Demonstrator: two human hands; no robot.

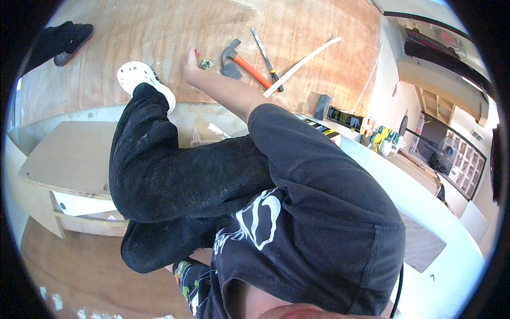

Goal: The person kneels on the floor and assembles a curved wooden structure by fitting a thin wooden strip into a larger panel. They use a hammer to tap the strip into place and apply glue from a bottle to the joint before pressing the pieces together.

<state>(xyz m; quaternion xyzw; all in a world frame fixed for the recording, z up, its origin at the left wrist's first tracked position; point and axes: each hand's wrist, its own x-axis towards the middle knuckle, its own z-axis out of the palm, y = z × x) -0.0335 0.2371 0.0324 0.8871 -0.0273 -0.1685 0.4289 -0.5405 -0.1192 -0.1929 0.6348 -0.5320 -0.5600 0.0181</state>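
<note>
The person's right hand [190, 66] rests on the plywood sheet [133, 37], fingers seemingly loose around a small greenish roll [205, 64] just left of the orange-handled hammer [241, 63], probably light, rigid and best pinched by its rim.

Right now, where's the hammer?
In the head view the orange-handled hammer lies on the plywood sheet, top centre, just right of the hand and left of the chisel.
</note>
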